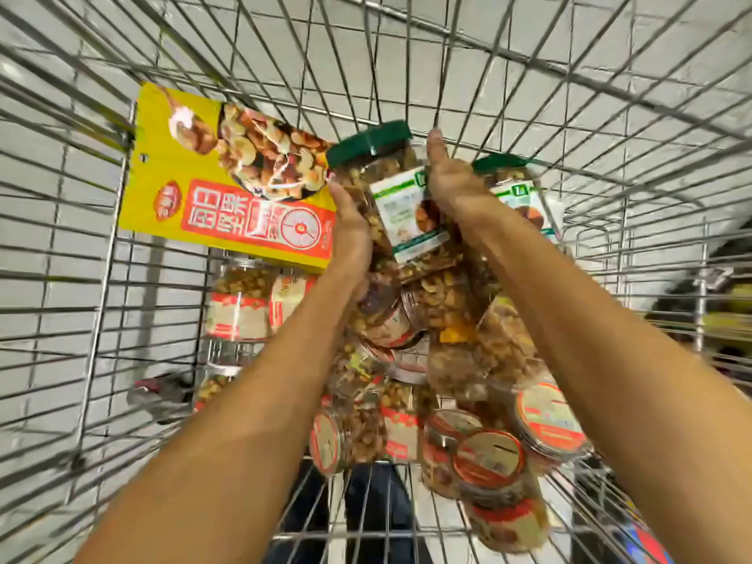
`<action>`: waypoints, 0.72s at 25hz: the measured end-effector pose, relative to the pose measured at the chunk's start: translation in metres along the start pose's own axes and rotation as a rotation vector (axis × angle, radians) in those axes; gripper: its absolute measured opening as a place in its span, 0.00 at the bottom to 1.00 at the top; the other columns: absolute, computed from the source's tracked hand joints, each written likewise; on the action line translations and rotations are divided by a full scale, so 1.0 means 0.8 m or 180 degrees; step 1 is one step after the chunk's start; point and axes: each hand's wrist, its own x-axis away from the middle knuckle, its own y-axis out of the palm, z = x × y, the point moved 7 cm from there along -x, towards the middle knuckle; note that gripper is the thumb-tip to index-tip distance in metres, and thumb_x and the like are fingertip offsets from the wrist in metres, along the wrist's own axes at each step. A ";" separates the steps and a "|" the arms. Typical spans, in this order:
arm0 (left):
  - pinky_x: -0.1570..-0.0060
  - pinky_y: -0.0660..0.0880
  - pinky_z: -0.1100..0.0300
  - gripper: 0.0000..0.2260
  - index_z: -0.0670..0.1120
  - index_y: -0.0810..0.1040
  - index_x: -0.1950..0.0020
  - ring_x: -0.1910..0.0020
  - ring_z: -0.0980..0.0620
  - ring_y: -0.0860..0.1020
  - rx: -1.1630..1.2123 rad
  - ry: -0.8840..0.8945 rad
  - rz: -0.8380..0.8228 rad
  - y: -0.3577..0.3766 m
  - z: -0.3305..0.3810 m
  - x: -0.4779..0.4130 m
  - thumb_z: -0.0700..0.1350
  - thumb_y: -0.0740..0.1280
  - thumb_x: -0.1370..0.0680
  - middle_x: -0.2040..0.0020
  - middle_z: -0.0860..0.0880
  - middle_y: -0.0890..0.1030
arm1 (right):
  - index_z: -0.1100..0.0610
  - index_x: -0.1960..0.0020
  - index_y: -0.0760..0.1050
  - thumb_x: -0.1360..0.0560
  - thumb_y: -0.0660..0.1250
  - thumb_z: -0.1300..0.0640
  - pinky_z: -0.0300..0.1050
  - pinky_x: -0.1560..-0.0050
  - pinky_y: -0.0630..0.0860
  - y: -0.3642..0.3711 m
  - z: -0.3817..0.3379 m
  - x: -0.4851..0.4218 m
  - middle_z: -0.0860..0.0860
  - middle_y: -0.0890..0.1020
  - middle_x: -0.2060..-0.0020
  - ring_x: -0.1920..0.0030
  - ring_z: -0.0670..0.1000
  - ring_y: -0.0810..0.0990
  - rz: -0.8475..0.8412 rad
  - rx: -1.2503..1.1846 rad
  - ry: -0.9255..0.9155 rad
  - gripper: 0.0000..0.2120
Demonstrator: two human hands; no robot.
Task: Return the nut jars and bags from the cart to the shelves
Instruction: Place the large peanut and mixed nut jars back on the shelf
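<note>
Both my arms reach down into the wire cart. Between my hands is a clear nut jar with a dark green lid, tilted with its lid pointing away. My left hand grips its left side and my right hand grips its right side. A second green-lidded jar lies just right of my right hand. A big yellow nut bag with red lettering leans at the cart's far left. Several clear jars with orange-red lids are piled below my forearms.
Clear jars with red-and-white labels lie at the left under the yellow bag. The cart's wire walls close in on all sides over a white tiled floor. Dark shapes show beyond the right wall.
</note>
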 end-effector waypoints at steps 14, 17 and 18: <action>0.47 0.78 0.45 0.34 0.48 0.78 0.39 0.46 0.44 0.81 -0.0190 -0.0192 -0.1563 -0.017 0.103 0.178 0.69 0.45 0.24 0.44 0.43 0.82 | 0.54 0.29 0.67 0.36 0.57 0.26 0.59 0.29 0.61 0.004 -0.028 0.206 0.56 0.71 0.31 0.32 0.54 0.69 -0.0695 -0.2459 -0.0462 0.45; 0.46 0.77 0.47 0.33 0.48 0.78 0.39 0.48 0.45 0.82 -0.0364 -0.0292 -0.1645 0.006 0.095 0.203 0.68 0.44 0.23 0.44 0.44 0.82 | 0.62 0.58 0.78 0.38 0.65 0.34 0.52 0.44 0.69 -0.031 -0.012 0.229 0.54 0.83 0.62 0.58 0.48 0.79 -0.0369 -0.2524 -0.0502 0.30; 0.44 0.76 0.46 0.34 0.47 0.78 0.38 0.47 0.44 0.81 -0.0403 -0.0371 -0.1682 0.017 0.089 0.211 0.67 0.44 0.23 0.43 0.43 0.82 | 0.57 0.61 0.77 0.40 0.68 0.34 0.51 0.45 0.68 -0.040 -0.004 0.236 0.50 0.80 0.66 0.62 0.47 0.77 -0.0320 -0.2632 -0.0441 0.25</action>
